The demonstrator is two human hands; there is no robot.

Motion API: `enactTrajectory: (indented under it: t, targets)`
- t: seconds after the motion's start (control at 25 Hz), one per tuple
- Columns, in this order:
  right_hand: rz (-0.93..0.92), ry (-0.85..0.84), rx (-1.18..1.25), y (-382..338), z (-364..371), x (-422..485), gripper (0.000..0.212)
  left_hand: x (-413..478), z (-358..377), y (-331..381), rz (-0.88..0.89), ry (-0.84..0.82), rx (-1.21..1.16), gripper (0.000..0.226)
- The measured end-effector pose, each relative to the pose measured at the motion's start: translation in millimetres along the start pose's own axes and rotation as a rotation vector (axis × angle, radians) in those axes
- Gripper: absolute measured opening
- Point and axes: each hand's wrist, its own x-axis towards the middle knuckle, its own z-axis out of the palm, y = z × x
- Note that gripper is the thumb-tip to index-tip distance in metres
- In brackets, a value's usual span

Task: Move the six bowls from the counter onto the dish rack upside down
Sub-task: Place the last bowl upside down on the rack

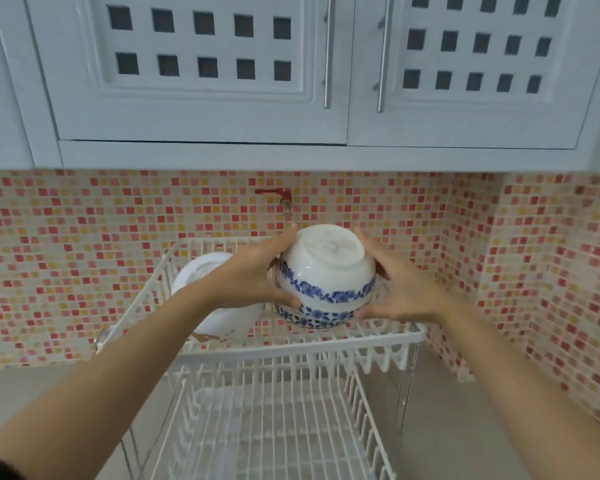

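Observation:
A white bowl with a blue flower band (326, 268) is upside down, its foot facing up and toward me. My left hand (257, 271) grips its left side and my right hand (399, 289) its right side. It rests on, or hovers just over, another upturned blue-patterned bowl (312, 315) on the top tier of the white wire dish rack (388, 336). A plain white dish (208, 292) leans in the rack's left half, partly hidden by my left forearm.
The rack's lower tier (274, 427) of white wire prongs lies below, standing on a grey counter (440, 410). Pink and orange mosaic tiles cover the wall behind and to the right. A small red tap (278, 197) sticks out above the rack. White cabinets hang overhead.

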Motion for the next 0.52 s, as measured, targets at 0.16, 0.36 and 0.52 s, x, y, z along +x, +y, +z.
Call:
enactTrajectory:
  t: [0.16, 0.36, 0.52]
  targets:
    - [0.058, -0.055, -0.204, 7, 7, 8, 0.138, -1, 22, 3, 0.035, 0.032, 0.239, 0.115]
    - [0.087, -0.069, -0.348, 7, 13, 17, 0.141, -2, 42, -5, 0.055, 0.058, 0.313, 0.118]
    - [0.025, -0.045, -0.416, 10, 19, 23, 0.135, 0, 52, -9, 0.051, 0.096, 0.388, 0.117]
